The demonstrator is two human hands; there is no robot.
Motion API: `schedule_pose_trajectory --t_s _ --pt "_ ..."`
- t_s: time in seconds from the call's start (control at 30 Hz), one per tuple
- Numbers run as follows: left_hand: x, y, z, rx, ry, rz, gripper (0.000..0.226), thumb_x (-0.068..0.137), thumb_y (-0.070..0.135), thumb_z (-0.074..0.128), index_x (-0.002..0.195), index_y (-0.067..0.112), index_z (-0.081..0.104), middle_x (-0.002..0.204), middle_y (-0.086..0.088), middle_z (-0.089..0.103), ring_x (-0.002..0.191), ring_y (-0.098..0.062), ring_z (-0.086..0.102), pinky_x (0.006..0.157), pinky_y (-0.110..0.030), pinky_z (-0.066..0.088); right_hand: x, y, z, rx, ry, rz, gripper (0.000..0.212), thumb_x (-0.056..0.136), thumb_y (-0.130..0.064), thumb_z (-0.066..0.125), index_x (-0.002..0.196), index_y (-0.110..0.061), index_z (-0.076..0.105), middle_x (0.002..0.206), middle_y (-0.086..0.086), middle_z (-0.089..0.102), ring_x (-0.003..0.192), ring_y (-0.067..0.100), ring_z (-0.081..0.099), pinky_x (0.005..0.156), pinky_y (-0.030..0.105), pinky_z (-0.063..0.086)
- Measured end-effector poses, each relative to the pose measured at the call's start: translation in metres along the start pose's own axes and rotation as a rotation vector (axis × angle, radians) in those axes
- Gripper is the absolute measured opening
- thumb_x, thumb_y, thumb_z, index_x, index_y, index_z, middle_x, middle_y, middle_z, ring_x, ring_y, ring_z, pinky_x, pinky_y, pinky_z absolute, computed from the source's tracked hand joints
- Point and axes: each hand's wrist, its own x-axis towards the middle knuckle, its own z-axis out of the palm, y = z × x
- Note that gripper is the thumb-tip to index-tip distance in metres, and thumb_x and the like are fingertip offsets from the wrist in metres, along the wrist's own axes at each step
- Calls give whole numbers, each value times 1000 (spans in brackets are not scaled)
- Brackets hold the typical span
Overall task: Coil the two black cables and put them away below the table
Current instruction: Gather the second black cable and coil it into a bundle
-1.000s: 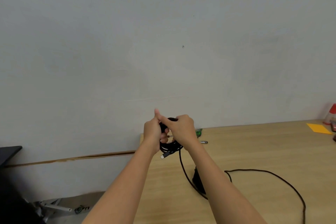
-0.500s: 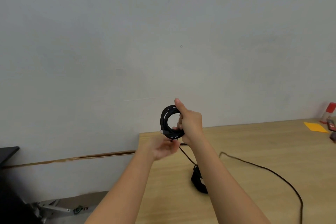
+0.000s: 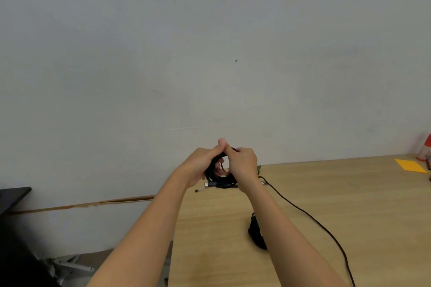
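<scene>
Left hand [image 3: 200,166] and right hand [image 3: 244,164] both gripped the coiled black cable [image 3: 220,179]; a loose thin black cord [image 3: 303,211] trailed toward five o'clock.

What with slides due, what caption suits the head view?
Left hand and right hand grip a coiled black cable over the wooden table; a second black cable lies loose on it.

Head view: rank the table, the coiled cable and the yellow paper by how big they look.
Largest: table.
Then: coiled cable.
Smallest: yellow paper, though it lies farther off, so these last two are unsure.
</scene>
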Motion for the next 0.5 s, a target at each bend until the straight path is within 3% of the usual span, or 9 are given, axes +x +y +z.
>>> schedule_pose_trajectory --t_s 0.1,0.17,0.2,0.27,0.3,0.37,0.43,0.5 --pt "-1 -1 7 44 98 48 52 84 60 54 70 10 52 43 5 41 47 -13 50 66 -30 42 -3 1 4 -108 21 -83 49 90 -51 53 72 -6 48 65 3 50 55 15 53 49 23 39" --pt "-2 0 8 29 131 76 52 83 58 57 61 12 45 43 4 35 43 -13 42 57 -26 41 -2 7 8 -246 69 -131 47 93 -55 42 102 -10 50 98 5 54 88 19 54 80 31 44" --pt "-3 1 7 -3 120 82 52 83 54 61 58 13 41 45 3 32 42 -13 38 54 -25 40 -2 9 9 -333 89 -148 47 94 -57 37 115 -16 47 120 7 45 110 23 45 98 39 35" --pt "-4 -1 3 -95 66 68 51 82 44 67 53 14 37 46 3 26 41 -13 34 50 -25 37 -2 7 7 -437 21 -184 47 95 -58 32 118 -22 52 137 4 33 128 25 28 111 47 17" --pt "-5 -3 0 -138 29 56 48 80 39 69 51 15 40 45 3 25 41 -13 34 50 -25 37 0 5 5 -433 -52 -193 50 96 -57 29 105 -19 60 128 3 46 123 26 37 111 48 20" --pt "-7 -7 -5 -186 -48 50 37 74 36 70 50 14 53 43 5 28 42 -12 40 54 -26 40 5 5 1 -362 -179 -176 61 97 -55 28 74 -9 62 84 3 61 89 23 54 98 45 37" --pt "-9 -10 -5 -216 -76 49 32 71 38 68 70 7 57 42 6 33 44 -12 47 56 -25 44 6 3 0 -245 -210 -163 61 97 -51 35 61 -6 53 63 6 52 64 21 49 75 39 45" --pt "-9 -13 -5 -253 -44 27 32 75 34 69 77 7 52 42 6 36 43 -12 47 53 -25 46 5 2 0 -186 -209 -168 57 98 -43 39 54 -8 44 55 3 39 53 17 37 56 31 36"
